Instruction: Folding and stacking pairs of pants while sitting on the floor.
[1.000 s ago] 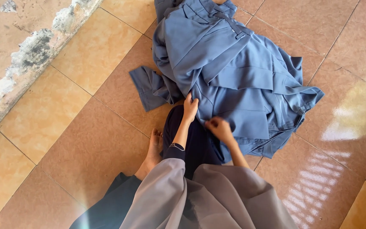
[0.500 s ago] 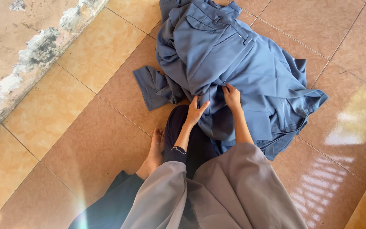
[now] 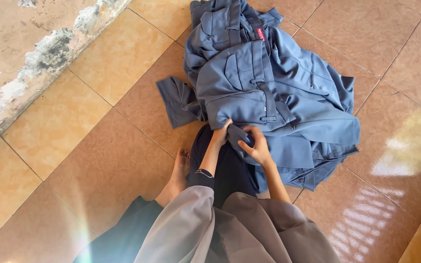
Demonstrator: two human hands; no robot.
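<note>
Both hands are now gathered close together at the near edge of the blue garment pile (image 3: pixel 269 92), where half a second ago the right hand was reaching higher up onto the cloth. The pile itself is lying heaped on the floor directly ahead of the person's knees, with more of its pockets and belt loops showing than before.

Glossy tan and terracotta floor tiles (image 3: pixel 98 160) are spreading across the whole view, square, smooth and catching bright glare at the right. Along the upper left a rough wall base (image 3: pixel 30 58) is showing flaked, stained plaster.

That heap of slate-blue woven clothing is lying crumpled in soft folds, with stitched patch pockets, a waistband and a small red tag (image 3: pixel 260 34) near the top; one flat piece is sticking out to the left.

Draped grey fabric (image 3: pixel 210 229), smooth and loose, is covering the person's arms and lap, over a dark garment beneath.

A bare foot (image 3: pixel 179 170) is resting on the tile left of the arms.

The left hand (image 3: pixel 221 132) is closing its fingers on a bunched fold of the blue cloth; the right hand (image 3: pixel 253 145) is pinching the same fold just beside it, thumb on top.
</note>
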